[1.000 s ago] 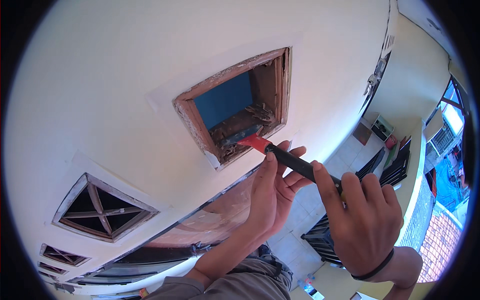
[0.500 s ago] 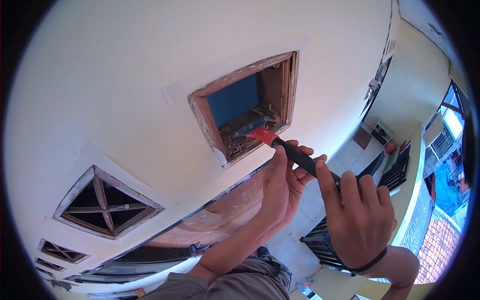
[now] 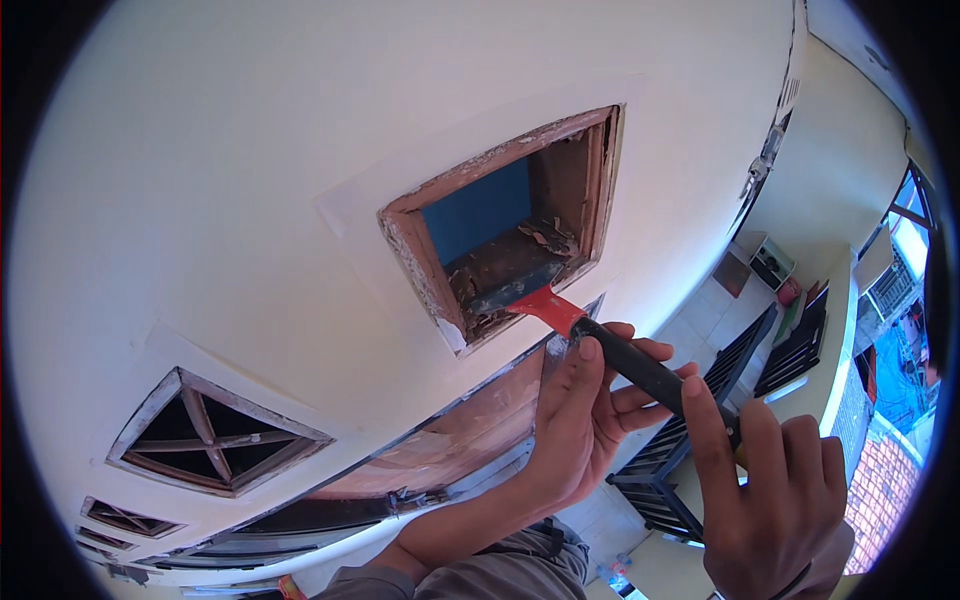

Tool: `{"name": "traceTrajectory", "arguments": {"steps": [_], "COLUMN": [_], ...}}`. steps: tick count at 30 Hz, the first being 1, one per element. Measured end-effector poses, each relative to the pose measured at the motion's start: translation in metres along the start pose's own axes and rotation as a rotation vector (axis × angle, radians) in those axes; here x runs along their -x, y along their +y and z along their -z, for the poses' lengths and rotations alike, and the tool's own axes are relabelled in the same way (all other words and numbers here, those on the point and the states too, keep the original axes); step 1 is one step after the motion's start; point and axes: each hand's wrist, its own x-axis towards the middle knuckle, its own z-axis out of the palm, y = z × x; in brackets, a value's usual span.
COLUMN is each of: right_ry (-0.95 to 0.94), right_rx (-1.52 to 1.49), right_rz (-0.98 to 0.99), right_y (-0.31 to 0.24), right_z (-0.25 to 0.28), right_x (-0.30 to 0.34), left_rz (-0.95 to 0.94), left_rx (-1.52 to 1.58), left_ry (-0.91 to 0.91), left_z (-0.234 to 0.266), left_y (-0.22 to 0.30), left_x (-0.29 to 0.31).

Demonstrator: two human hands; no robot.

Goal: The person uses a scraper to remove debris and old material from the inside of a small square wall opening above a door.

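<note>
A scraper [image 3: 548, 308] with a black handle, a red neck and a wide dark blade is in both my hands. Near the red neck, the fingers of my left hand [image 3: 590, 410] close round the handle. My right hand [image 3: 765, 480] grips the handle's rear end, its index finger laid along it. The blade rests at the lower inside edge of a square wooden vent frame [image 3: 412, 248] in the wall. Worn brown wood and loose peeling flakes [image 3: 548, 238] lie inside the opening, and a blue surface [image 3: 480, 215] shows behind it.
The cream wall [image 3: 250, 150] fills the left and top. A second vent with crossed bars [image 3: 215, 440] sits lower left, above a wooden door panel [image 3: 440, 440]. Black railings [image 3: 655, 490] and a white shelf unit [image 3: 770, 262] stand on the right, over the tiled floor.
Both hands and the scraper have moved right and down, toward me. The blade has drawn back from deeper inside the opening to its front lower edge. The view has shifted slightly.
</note>
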Motion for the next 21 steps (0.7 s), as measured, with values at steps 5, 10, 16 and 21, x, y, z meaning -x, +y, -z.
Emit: {"name": "traceTrajectory", "arguments": {"steps": [5,10,16,21], "right_ry": [-0.070,-0.050,-0.027,-0.160], "right_rx": [-0.252,-0.226,-0.044,-0.138], "right_rz": [-0.040,-0.035,0.030,-0.033], "right_y": [-0.029,-0.017,0.007,0.009], "right_z": [-0.025,-0.027,-0.024,-0.008], "right_x": [-0.023,-0.032,-0.023,-0.019], "left_rz": [-0.069,-0.033,0.020,0.113], "left_rx": [-0.015,-0.005,0.008,-0.099], "left_ry": [0.037,0.075,0.031,0.084], "left_z": [0.038,0.021,0.012,0.000], "left_y": [0.007,0.015,0.007,0.009], "left_x": [-0.017,-0.020,-0.020,-0.013]}}
